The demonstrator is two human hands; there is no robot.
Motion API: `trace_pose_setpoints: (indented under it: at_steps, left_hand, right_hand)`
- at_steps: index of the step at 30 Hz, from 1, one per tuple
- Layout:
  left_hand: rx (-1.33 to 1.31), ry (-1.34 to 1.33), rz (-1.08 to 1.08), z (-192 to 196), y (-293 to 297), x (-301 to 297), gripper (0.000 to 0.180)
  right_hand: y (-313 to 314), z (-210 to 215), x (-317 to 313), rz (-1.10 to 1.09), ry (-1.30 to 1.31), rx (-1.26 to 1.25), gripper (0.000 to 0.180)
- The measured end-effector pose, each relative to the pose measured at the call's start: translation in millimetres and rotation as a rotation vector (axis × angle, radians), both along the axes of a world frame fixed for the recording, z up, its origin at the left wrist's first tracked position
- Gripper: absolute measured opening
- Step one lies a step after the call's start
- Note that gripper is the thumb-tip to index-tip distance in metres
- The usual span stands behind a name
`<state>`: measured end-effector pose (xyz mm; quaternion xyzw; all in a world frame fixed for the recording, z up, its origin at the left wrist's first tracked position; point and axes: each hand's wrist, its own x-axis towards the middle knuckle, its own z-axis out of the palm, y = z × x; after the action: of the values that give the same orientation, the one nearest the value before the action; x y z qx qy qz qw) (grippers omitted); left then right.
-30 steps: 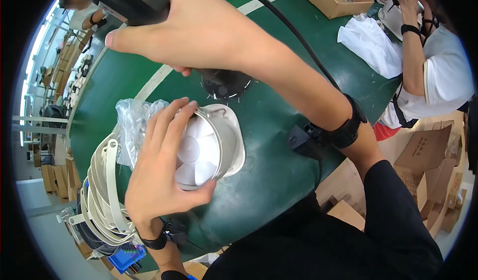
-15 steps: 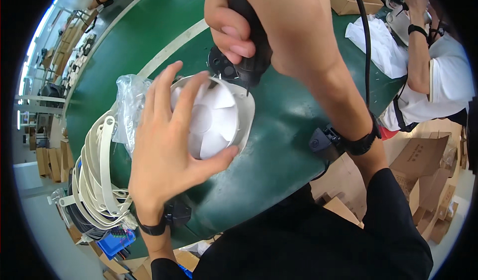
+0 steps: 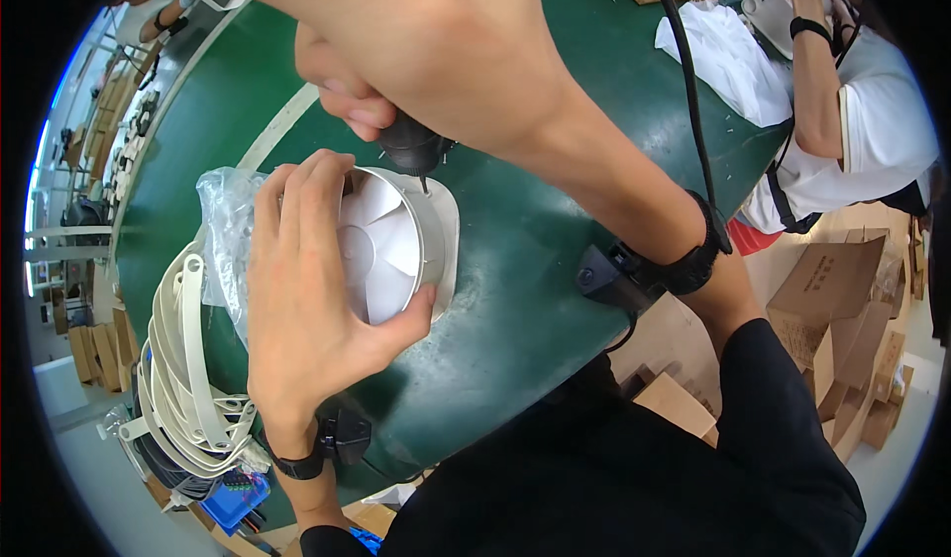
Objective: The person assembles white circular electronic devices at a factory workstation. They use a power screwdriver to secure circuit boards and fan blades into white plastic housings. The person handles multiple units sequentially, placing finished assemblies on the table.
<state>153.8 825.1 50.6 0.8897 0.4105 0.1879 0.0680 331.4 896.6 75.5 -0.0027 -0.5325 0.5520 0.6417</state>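
Observation:
A white round fan housing (image 3: 428,235) with white blades (image 3: 381,245) inside lies on the green table, a flange showing along its right side. My left hand (image 3: 307,280) is wrapped around its left side, fingers at the far rim and thumb against the near right wall. In my right hand (image 3: 362,92) is a black electric screwdriver (image 3: 411,148), pointed down. Its bit meets the flange at the housing's far right, or stands just above it; I cannot tell which. My right wrist and forearm hide most of the tool's body.
Left of my hand lies a clear plastic bag (image 3: 226,230), and near it a stack of cream curved bands (image 3: 193,359). A black cord (image 3: 684,72) hangs down past my right forearm. At the right, a person in white (image 3: 882,121) works beside a white cloth (image 3: 723,62) and cardboard boxes (image 3: 827,285).
The screwdriver has come down and left, so its bit is now at the flange. My left fingers have closed from spread above the housing to a grip around it. The whole view has shifted slightly.

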Motion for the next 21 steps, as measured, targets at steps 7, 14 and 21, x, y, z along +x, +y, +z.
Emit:
trace_pose_setpoints:
  at_steps: [7,14,21]
  left_hand:
    - [0.007,0.004,-0.001,1,0,0,0.086]
    - [0.020,-0.018,-0.007,-1,0,2,0.085]
    - [0.013,-0.008,0.013,1,0,2,0.087]
  right_hand:
    - [-21,8,-2,-0.321,-0.111,0.092,0.026]
    - [-7,-1,-4,-0.140,-0.062,0.015,0.025]
    - [1,-7,-13,-0.203,-0.088,0.148,0.025]
